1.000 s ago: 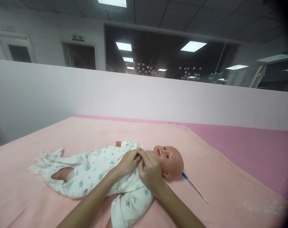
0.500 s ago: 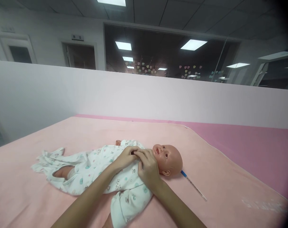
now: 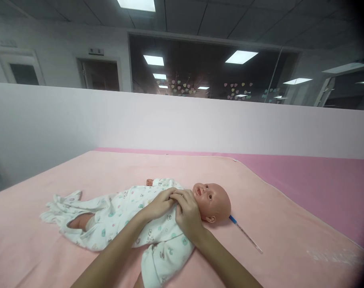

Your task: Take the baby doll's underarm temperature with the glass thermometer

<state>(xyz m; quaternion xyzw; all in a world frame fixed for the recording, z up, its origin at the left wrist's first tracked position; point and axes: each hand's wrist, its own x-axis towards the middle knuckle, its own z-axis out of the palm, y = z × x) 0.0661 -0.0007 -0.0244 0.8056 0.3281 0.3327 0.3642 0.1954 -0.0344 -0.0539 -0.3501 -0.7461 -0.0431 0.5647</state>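
Both hands, left (image 3: 158,206) and right (image 3: 186,214), pinch the romper (image 3: 130,216) at the doll (image 3: 213,200)'s neck; a thermometer (image 3: 245,234) lies beside its head.

Baby doll (image 3: 213,200), on its back on the pink blanket (image 3: 289,224), dressed in a white printed romper (image 3: 134,218). We have the left hand (image 3: 159,204) and right hand (image 3: 187,214) together, pinching romper cloth at the chest, just below the doll's chin. Beyond our grip, past the head: a thin thermometer (image 3: 246,234) with a blue tip, lying on the blanket, near the doll
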